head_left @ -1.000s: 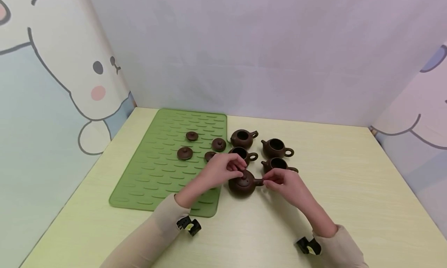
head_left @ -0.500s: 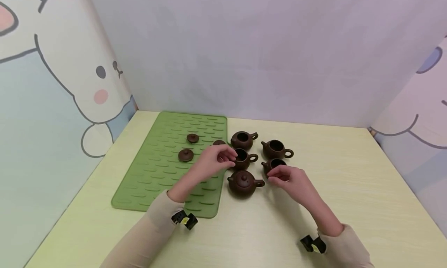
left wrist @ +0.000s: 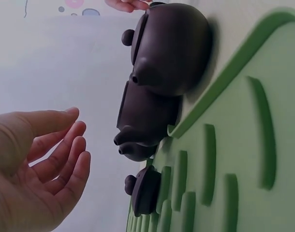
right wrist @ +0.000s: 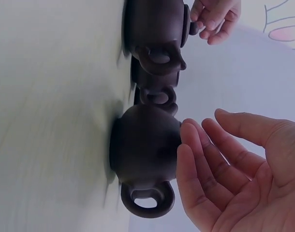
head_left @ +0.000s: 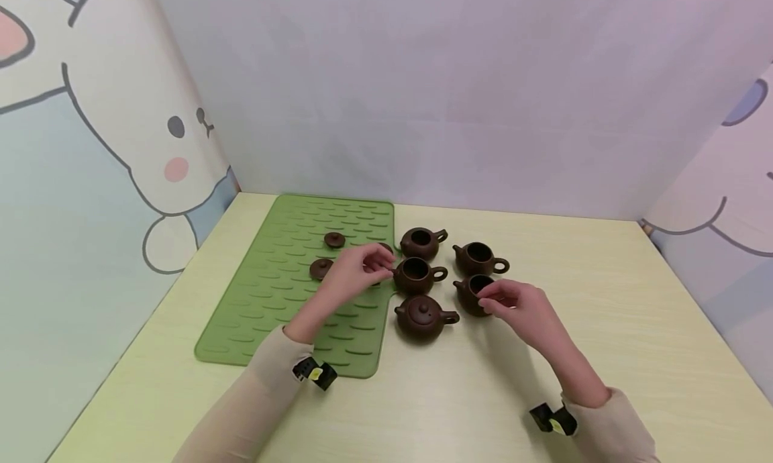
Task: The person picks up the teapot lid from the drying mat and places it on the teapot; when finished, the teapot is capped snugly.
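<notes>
My left hand [head_left: 353, 275] hovers over the green mat with fingers loosely bent, holding nothing. It partly hides small dark brown teapot lids [head_left: 320, 269]; in the left wrist view one lid [left wrist: 145, 191] lies on the mat, apart from the fingers. My right hand [head_left: 525, 315] is beside the front right lidless teapot [head_left: 473, 295], its fingers relaxed near the rim; contact cannot be made out. In the right wrist view that teapot [right wrist: 145, 145] stands upright, handle toward the camera's lower side. At the front left of the group, a teapot [head_left: 419, 321] wears its lid.
Other lidless teapots stand close together: one at back left [head_left: 419, 243], one at middle left [head_left: 413, 276], one at back right [head_left: 477, 258]. The ribbed green mat [head_left: 253, 315] lies left of them on the pale table [head_left: 580, 275]. Another lid [head_left: 335, 239] rests farther back.
My left hand has left the lid knob of the front left teapot and moved left and back over the mat. My right hand has left that teapot's handle and moved toward the front right teapot.
</notes>
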`<state>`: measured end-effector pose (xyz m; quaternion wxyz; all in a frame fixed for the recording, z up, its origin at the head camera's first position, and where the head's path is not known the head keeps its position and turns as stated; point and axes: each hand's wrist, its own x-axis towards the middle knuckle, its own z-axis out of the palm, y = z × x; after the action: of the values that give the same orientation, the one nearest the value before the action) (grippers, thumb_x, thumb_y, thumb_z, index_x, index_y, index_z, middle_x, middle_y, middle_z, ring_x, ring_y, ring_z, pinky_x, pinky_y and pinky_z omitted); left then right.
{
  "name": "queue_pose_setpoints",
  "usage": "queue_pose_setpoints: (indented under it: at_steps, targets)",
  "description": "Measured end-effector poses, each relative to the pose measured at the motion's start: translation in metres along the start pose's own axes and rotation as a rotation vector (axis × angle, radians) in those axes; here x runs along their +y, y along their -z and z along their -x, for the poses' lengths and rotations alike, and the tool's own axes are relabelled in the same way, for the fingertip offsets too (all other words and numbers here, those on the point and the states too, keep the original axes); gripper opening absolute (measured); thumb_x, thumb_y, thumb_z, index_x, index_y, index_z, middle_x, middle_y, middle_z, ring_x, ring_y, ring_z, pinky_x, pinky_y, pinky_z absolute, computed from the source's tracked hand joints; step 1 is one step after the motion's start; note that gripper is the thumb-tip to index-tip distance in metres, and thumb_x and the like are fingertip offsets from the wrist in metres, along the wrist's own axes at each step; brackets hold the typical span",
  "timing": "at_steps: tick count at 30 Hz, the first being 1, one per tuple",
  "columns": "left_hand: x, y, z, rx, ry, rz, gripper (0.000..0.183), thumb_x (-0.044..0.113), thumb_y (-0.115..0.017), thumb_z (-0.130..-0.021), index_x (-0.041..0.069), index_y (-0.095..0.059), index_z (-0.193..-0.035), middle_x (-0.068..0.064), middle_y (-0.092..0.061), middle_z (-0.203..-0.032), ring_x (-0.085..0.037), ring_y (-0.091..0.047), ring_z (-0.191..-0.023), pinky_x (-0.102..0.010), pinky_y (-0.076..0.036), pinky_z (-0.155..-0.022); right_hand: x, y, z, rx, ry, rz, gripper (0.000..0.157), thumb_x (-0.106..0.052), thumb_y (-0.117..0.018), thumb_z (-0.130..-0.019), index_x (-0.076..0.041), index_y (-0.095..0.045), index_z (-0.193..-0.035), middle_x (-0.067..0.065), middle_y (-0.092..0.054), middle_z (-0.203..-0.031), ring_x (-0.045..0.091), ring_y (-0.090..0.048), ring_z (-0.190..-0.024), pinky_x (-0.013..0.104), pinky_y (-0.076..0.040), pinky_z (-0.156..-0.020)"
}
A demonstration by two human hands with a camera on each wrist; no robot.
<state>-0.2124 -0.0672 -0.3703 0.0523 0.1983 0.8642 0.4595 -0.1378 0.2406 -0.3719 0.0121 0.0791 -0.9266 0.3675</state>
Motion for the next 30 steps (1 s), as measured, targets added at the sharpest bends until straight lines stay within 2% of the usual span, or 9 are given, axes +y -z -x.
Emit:
queue_pose_setpoints:
  at_steps: [4,11,16,22,30]
  targets:
    - [-0.006,0.001,-0.004,0.025,0.009,-0.01,0.02,0.011,-0.073,-0.091,0.008,-0.07,-0.11,-0.006,-0.073,-0.104,-0.017,-0.068,-0.092,-0.031,-0.057,-0.082,0.001,0.005,0.001,0.017,-0.011,-0.006,0.012,-0.015,-0.071,-0.092,-0.01,-0.074,-0.103,0.005,-0.076,-0.095,0.006,-0.069,-0.08,0.021,-0.053,-0.067]
    - [-0.016,0.001,-0.007,0.055,0.043,-0.039,0.02,0.012,-0.073,-0.091,0.006,-0.07,-0.11,-0.005,-0.073,-0.103,-0.018,-0.068,-0.091,-0.033,-0.058,-0.08,0.005,0.012,0.002,0.031,-0.032,-0.009,0.015,-0.019,-0.071,-0.093,-0.01,-0.074,-0.104,0.008,-0.077,-0.095,0.014,-0.07,-0.08,0.02,-0.051,-0.067]
    - [-0.023,0.0,-0.008,0.071,0.064,-0.061,0.019,0.011,-0.073,-0.091,0.006,-0.07,-0.109,-0.005,-0.073,-0.101,-0.017,-0.068,-0.088,-0.031,-0.057,-0.076,0.009,0.015,0.002,0.044,-0.043,0.0,0.017,-0.02,-0.071,-0.093,-0.008,-0.074,-0.105,0.008,-0.077,-0.092,0.013,-0.07,-0.079,0.02,-0.051,-0.066]
    - [-0.033,0.0,-0.011,0.091,0.082,-0.075,0.018,0.011,-0.073,-0.091,0.007,-0.07,-0.108,-0.005,-0.074,-0.101,-0.019,-0.069,-0.09,-0.032,-0.058,-0.078,0.013,0.018,0.002,0.051,-0.064,-0.006,0.02,-0.022,-0.071,-0.093,-0.008,-0.074,-0.106,0.009,-0.077,-0.092,0.014,-0.071,-0.079,0.02,-0.052,-0.066]
    - [-0.042,0.0,-0.012,0.104,0.107,-0.094,0.018,0.011,-0.073,-0.091,0.007,-0.07,-0.108,-0.006,-0.074,-0.103,-0.02,-0.069,-0.092,-0.034,-0.059,-0.079,0.017,0.022,0.001,0.071,-0.091,-0.016,0.021,-0.022,-0.071,-0.094,-0.006,-0.074,-0.107,0.014,-0.077,-0.098,0.009,-0.072,-0.078,0.02,-0.053,-0.067]
